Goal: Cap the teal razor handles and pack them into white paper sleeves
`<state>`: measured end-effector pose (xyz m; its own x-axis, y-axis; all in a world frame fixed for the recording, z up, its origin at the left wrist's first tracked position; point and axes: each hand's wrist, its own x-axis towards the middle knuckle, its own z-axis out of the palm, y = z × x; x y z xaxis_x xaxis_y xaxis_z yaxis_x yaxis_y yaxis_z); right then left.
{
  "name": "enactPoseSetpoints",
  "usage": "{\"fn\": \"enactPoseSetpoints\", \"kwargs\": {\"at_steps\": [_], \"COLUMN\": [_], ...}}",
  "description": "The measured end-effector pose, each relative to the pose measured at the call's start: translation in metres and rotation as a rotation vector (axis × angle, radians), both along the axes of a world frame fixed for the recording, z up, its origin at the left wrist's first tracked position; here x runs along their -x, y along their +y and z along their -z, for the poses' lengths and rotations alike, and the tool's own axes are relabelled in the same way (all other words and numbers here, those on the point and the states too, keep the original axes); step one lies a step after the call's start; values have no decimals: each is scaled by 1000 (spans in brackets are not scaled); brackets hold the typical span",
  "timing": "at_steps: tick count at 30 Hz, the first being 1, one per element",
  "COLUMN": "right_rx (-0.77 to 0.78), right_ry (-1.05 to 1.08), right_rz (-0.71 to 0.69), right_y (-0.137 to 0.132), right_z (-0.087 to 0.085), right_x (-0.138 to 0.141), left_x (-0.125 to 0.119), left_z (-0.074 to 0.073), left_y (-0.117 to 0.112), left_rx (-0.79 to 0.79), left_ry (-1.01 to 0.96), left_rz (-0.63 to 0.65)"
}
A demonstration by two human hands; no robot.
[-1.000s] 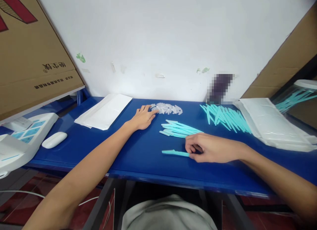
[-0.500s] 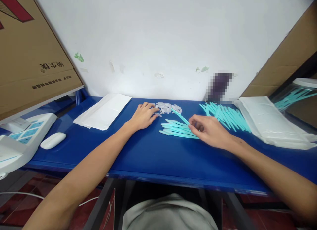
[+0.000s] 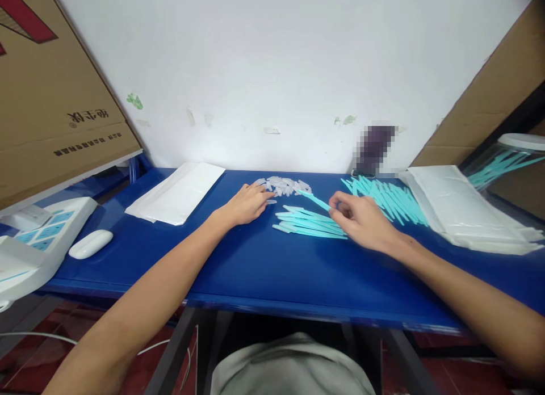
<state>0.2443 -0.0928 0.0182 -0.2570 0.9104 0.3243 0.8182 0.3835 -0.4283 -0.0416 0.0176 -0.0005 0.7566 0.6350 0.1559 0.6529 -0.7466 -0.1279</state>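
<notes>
At the near-left edge of a pile of small translucent plastic caps [image 3: 283,185], my left hand [image 3: 250,204] rests on the table with its fingers drawn together. One cap [image 3: 271,202] shows at its fingertips, seemingly pinched there. My right hand [image 3: 361,218] is closed on the near end of a slim turquoise plastic stick [image 3: 317,200], whose far tip points left toward the pile. Below that stick, several like turquoise sticks [image 3: 306,223] lie side by side. A larger heap of turquoise sticks [image 3: 389,199] spreads behind my right hand.
White packets [image 3: 472,210] lie at right beside a clear jar [image 3: 506,162] of turquoise sticks. On the left are a flat white bag [image 3: 181,192], a white oval case [image 3: 91,244] and a white device [image 3: 63,236]. A cardboard box [image 3: 63,83] leans over the table's left end.
My left hand's fingers have drawn closer together, with a cap now at their tips. My right hand has shifted slightly right, still holding the turquoise stick, which lies a little flatter.
</notes>
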Motion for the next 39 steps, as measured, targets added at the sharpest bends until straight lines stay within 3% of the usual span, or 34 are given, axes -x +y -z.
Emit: {"fn": "enactPoseSetpoints", "kwargs": {"at_steps": [4,8,10,12,15,19,23,30,39], "right_rx": [17,-87,-157,-185,-160,-36,6,2,3], "right_ry": [23,-23,-55,-77,-52,3,-7,-22,-19], "right_rz": [0,-59,-77,-76,-69,-95,-123,-102,-83], "right_y": [0,2,2,2,1,-2,-2,2,1], "right_z": [1,3,4,5,5,4,4,4,4], "right_x": [1,0,-1,-2,-2,0,0,-3,-2], "left_x": [1,1,-1,-5,-13,-23,-26,-26,-26], "left_z": [-3,-5,-6,-8,-11,-10,-4,-5,-3], "left_y": [-1,-1,-3,-6,-13,-19,-16,-17,-17], "left_rx": [12,-4,-1,26,175,452,607,700,755], "left_ry": [-8,-72,-204,-462,-824,-999,-1212,-1356,-1381], "left_rz": [-32,-41,-30,-33,-13,22,4,-112,-92]}}
